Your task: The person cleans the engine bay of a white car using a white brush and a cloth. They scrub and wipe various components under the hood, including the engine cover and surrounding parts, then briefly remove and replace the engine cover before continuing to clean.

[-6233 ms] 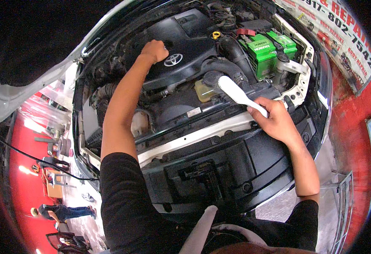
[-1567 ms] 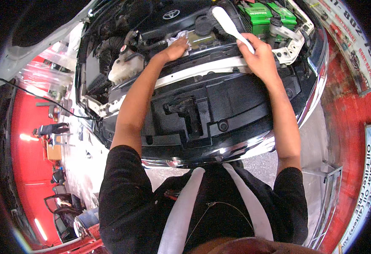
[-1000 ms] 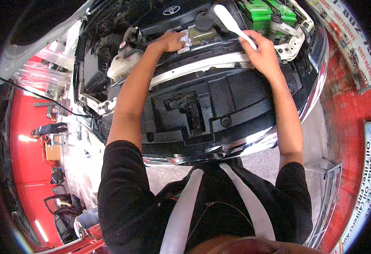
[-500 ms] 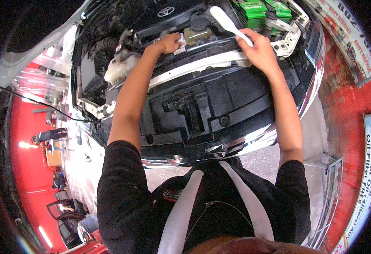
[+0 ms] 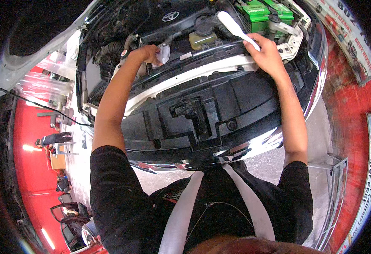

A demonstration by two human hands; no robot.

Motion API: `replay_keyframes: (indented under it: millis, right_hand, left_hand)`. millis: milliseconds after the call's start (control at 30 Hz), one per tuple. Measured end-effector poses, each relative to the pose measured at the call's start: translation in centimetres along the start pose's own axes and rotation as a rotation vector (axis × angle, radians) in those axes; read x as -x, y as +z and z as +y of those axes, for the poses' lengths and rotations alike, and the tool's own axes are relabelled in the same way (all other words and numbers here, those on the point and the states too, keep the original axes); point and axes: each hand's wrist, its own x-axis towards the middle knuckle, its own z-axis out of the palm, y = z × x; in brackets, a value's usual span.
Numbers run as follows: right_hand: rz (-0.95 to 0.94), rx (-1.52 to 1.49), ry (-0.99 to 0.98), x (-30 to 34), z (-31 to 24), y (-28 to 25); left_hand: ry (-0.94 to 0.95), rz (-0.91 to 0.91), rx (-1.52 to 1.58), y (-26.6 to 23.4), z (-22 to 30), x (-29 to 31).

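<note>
My left hand (image 5: pixel 146 55) is closed on a crumpled white cloth (image 5: pixel 164 54) and presses it near the front edge of the engine bay. Beside it, partly covered by my forearm, is a whitish plastic reservoir (image 5: pixel 124 67). My right hand (image 5: pixel 265 53) grips the handle end of a white long-handled brush (image 5: pixel 231 24). The brush's broad head points up and left over the engine; its underside is hidden. Between my hands sits a yellowish fluid reservoir (image 5: pixel 202 41) with a dark cap.
A green-topped battery (image 5: pixel 261 15) stands at the far right of the engine bay. The white crossbar (image 5: pixel 189 75) and black radiator cover (image 5: pixel 168 106) lie between me and the engine. A raised hood (image 5: pixel 46 46) spans the left. Another person (image 5: pixel 56 139) is far off left. A metal frame (image 5: pixel 335 190) stands right.
My left hand has moved left with the cloth along the front of the engine bay, away from the yellowish reservoir. My right hand keeps the brush, nearly still.
</note>
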Motion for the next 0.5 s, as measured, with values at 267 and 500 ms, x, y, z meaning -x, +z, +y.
replay_keyframes:
  millis: [267, 500]
  right_hand:
    - [-0.119, 0.019, 0.094, 0.4, -1.5, -0.5]
    - [-0.001, 0.017, -0.066, 0.2, -0.4, -1.2]
  left_hand:
    - [-0.134, -0.252, -0.170, -1.7, 0.6, 0.0]
    - [-0.010, -0.187, -0.082, 2.2, -1.4, -2.0]
